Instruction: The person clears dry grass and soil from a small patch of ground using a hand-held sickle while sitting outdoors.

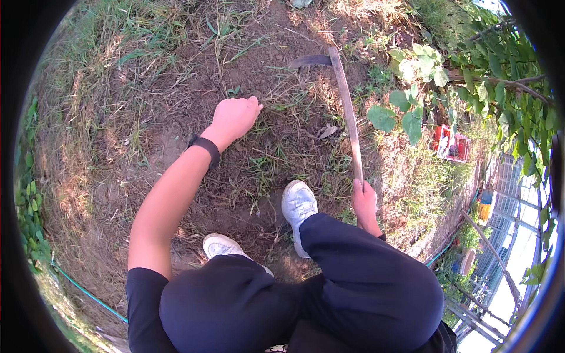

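Observation:
Before me my left hand (236, 115) is curled into a fist above weedy soil (194, 95), with a black wristband (207, 151) on its wrist. No object shows in it, though its palm side is hidden. My right hand (365, 203), beside my right knee, grips the lower end of a long wooden handle (345, 101). This belongs to a sickle whose dark curved blade (312, 60) points left at the far end, close over the ground. Short green weeds (264, 172) and dry grass grow between the two hands.
My white shoes (300, 200) are planted on the soil below my hands. Leafy branches (499, 84) hang at the right, with a red crate (457, 148) beneath. A wire fence (507, 189) stands farther right. A green hose (88, 291) runs along the lower left.

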